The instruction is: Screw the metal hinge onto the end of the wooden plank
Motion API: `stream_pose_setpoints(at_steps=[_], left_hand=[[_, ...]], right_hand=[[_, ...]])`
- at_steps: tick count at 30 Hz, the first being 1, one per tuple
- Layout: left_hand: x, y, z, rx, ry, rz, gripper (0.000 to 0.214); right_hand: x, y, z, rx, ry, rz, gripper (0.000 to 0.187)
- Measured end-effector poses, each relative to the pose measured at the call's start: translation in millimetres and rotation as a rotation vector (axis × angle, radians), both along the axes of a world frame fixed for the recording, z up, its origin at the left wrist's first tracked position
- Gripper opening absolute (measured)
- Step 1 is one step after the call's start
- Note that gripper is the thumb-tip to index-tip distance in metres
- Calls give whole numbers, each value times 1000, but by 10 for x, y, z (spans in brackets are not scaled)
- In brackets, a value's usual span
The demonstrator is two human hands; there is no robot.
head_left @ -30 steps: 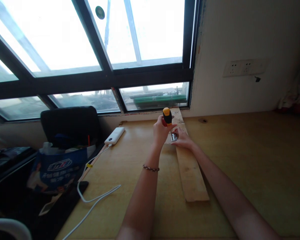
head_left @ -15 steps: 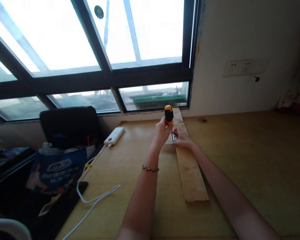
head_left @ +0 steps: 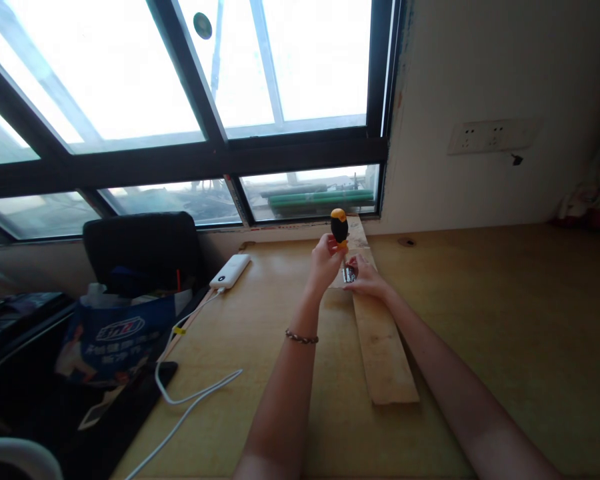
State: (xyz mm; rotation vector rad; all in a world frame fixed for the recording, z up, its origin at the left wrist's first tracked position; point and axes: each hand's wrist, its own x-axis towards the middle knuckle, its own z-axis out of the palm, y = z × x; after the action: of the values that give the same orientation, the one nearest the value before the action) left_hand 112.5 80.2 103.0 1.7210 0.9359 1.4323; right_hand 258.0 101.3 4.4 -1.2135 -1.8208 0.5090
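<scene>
My left hand [head_left: 326, 257] is closed around the lower part of a screwdriver [head_left: 339, 227] with a black and yellow handle. The screwdriver stands upright, its shaft running down to a small shiny metal piece [head_left: 349, 274], perhaps a hinge, on a wooden board [head_left: 383, 340]. Fingers of my right hand [head_left: 367, 279] are pressed around the metal piece from the right and partly cover it. The screwdriver's tip is too small to make out. Lengthwise, the board lies on the table, with a second wood piece [head_left: 337, 280] at its far end.
On the table [head_left: 480, 333] at the left lies a white power bank [head_left: 231, 271] with a white cable [head_left: 200, 403]. A black chair [head_left: 143, 247] holding a blue bag [head_left: 117, 337] stands beyond the left edge. A window [head_left: 300, 147] and a wall socket [head_left: 493, 135] are behind.
The whole view has shifted slightly. Both hands, the screwdriver and the metal piece keep nearly the same places relative to the board.
</scene>
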Motion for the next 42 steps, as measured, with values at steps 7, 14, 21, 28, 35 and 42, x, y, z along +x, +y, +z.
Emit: stream_pose_setpoints(at_steps=[7, 14, 21, 28, 35, 42], left_hand=[[-59, 88, -27, -5, 22, 11, 19], [-101, 21, 28, 76, 236, 280, 32], [-82, -13, 46, 74, 230, 189, 27], [-50, 39, -35, 25, 57, -64, 30], [-21, 73, -61, 27, 67, 45, 15], [-109, 100, -36, -8, 142, 203, 31]], right_hand=[[11, 25, -26, -27, 29, 26, 67], [2, -9, 29, -45, 31, 11, 65], [1, 10, -18, -15, 17, -5, 66], [7, 25, -41, -22, 24, 11, 66], [-1, 8, 6, -42, 34, 16, 67], [2, 10, 0, -45, 32, 14, 66]])
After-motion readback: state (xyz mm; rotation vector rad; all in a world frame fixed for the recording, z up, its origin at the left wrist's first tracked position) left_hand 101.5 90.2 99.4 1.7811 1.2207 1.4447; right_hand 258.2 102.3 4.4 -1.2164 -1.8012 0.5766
